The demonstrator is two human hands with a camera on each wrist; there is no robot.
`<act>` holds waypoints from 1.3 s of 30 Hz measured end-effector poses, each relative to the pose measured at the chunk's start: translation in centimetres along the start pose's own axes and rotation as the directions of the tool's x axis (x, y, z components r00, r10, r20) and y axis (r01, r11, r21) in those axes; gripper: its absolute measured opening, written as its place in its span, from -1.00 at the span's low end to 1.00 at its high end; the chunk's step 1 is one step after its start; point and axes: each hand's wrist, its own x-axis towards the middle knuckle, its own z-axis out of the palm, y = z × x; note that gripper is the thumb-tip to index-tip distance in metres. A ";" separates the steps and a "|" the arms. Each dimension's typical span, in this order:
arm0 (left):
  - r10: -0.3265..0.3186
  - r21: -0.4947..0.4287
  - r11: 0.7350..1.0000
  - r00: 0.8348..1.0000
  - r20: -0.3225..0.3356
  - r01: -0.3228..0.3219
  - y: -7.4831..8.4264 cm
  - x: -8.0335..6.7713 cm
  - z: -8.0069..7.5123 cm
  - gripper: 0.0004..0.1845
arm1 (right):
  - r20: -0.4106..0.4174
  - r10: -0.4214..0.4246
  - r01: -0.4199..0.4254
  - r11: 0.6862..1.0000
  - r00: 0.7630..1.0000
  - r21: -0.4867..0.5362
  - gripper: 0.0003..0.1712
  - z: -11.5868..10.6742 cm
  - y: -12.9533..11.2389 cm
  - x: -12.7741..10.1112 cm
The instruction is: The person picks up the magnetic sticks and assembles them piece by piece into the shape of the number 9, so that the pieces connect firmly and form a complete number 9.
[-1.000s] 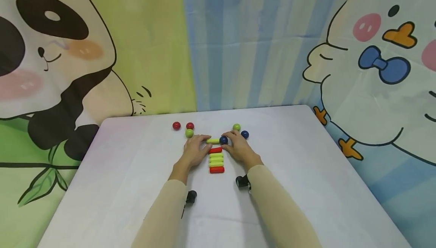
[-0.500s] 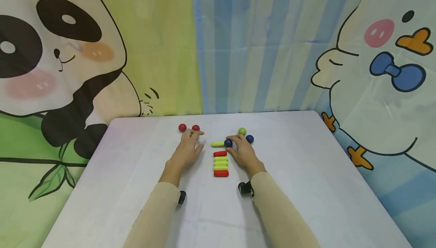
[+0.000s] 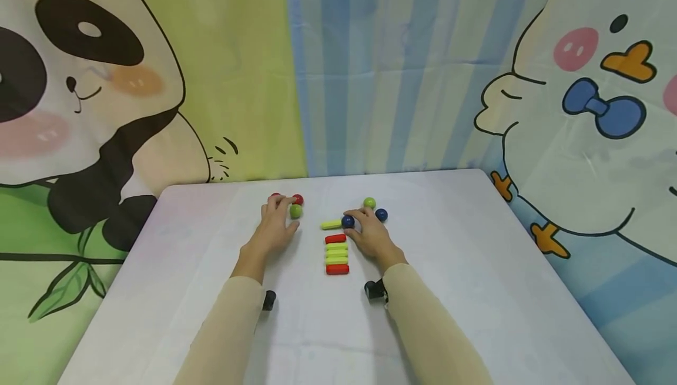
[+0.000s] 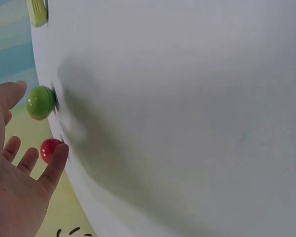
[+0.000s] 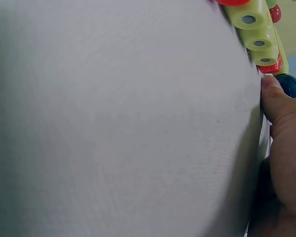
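White table (image 3: 449,291) — coloured balls (image 3: 369,203), stacked red-yellow sticks (image 3: 336,253) on it.

Ref pt: right hand's (image 3: 370,235) grip on the blue ball (image 3: 347,221).

Just nearward of the grip, slightly to its left: stack of short sticks (image 3: 336,254) lying side by side, touching. Order far to near: red, 3 yellow-green, red. Wrist view shows round grey dots on the stick ends.

Beyond the grip, to its right: green ball (image 3: 369,203) and dark blue ball (image 3: 381,215), near each other, apart from the grip.

All sits on a white table (image 3: 476,267).

Behind, well beyond the grip: cloth backdrop w/ panda (image 3: 79,79) on the left, blue-yellow stripes (image 3: 370,67) in the middle, chick w/ blue bow (image 3: 592,109) on the right.
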 end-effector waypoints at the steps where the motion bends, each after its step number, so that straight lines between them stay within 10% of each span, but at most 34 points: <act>1: -0.008 -0.001 1.000 1.000 0.003 0.008 -0.1 0.2 -0.1 -0.33 | 0.001 0.002 -0.002 1.000 1.000 0.001 -0.43 0.0 0.1 0.0; 16: -0.114 0.006 0.994 0.993 0.030 0.113 -3.3 1.8 -1.9 -0.26 | 0.026 -0.028 0.028 1.000 0.999 -0.010 -0.41 0.9 -0.4 0.3; 39: -0.218 0.130 0.970 0.973 0.073 0.207 -1.9 2.3 -1.7 -0.34 | 0.004 0.007 -0.007 1.000 1.000 0.025 -0.43 -0.1 0.7 0.3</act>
